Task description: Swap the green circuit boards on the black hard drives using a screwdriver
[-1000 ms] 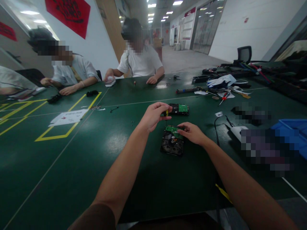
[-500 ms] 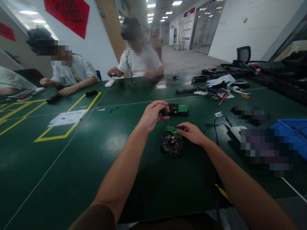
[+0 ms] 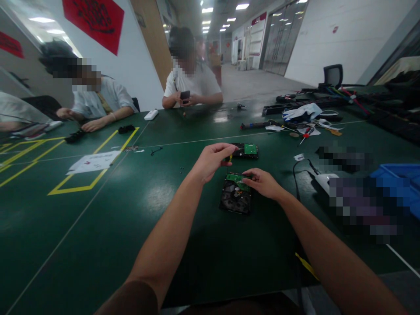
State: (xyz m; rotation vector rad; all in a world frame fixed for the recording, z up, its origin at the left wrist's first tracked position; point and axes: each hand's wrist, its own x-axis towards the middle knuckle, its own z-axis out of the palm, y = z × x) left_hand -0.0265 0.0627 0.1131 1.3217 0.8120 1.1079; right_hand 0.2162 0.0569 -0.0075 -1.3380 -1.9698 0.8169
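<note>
A hard drive (image 3: 235, 201) lies on the green table with its green circuit board (image 3: 234, 177) facing up at the far end. My left hand (image 3: 215, 159) is closed round a small screwdriver (image 3: 230, 158), mostly hidden by the fingers. Its thin shaft points down to the board's far left corner; whether the tip sits in a screw is too small to tell. From the right, my right hand (image 3: 260, 181) grips the drive's far right edge, fingertips on the board. A second hard drive (image 3: 250, 150) rests just beyond, partly behind my left hand.
Tiny screws (image 3: 181, 169) lie left of my hands. A red-tipped screwdriver (image 3: 306, 134), gloves (image 3: 302, 112) and cables are at the back right, with a blue bin (image 3: 393, 175) nearer. Paper (image 3: 93, 162) lies on the left. Across the table, a person holds a phone (image 3: 185, 95).
My left hand has turned about the screwdriver, its fingers now further round the handle. My right hand and the drive have stayed put. Opposite, a person has brought a phone in front of the chest.
</note>
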